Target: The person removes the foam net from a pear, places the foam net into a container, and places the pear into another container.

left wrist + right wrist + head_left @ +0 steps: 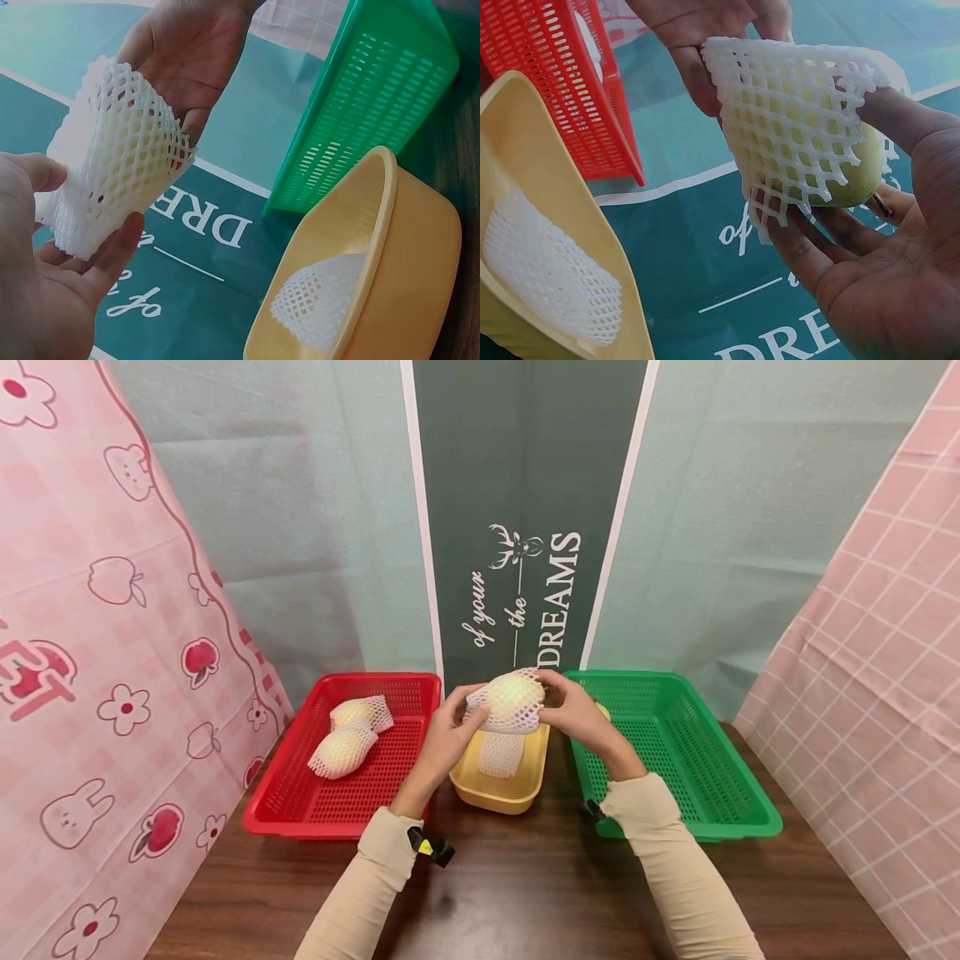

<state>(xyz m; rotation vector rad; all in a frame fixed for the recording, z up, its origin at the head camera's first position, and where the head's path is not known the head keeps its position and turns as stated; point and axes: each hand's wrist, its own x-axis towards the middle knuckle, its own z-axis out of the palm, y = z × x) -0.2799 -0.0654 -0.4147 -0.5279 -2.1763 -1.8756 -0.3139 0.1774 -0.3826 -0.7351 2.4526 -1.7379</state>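
Observation:
Both hands hold a pale yellow-green pear (pixel 866 180) in a white foam net (pixel 513 702), raised above the yellow basin (pixel 498 802). My left hand (pixel 442 743) pinches the net's gathered end, thumb on the near side and fingers beneath, as the left wrist view shows. My right hand (pixel 585 718) grips the other end, where the right wrist view shows the pear's bare end and brown stem sticking out of the net. Another white foam net (pixel 501 755) lies in the basin below.
At the left stands a red basket (pixel 322 828) with two net-wrapped pears (pixel 343 750) in it. A green basket (pixel 738 777) is at the right; a bit of something yellow (pixel 603 711) shows there behind the right hand. Cloth curtains (pixel 337 527) enclose the brown table (pixel 517 893).

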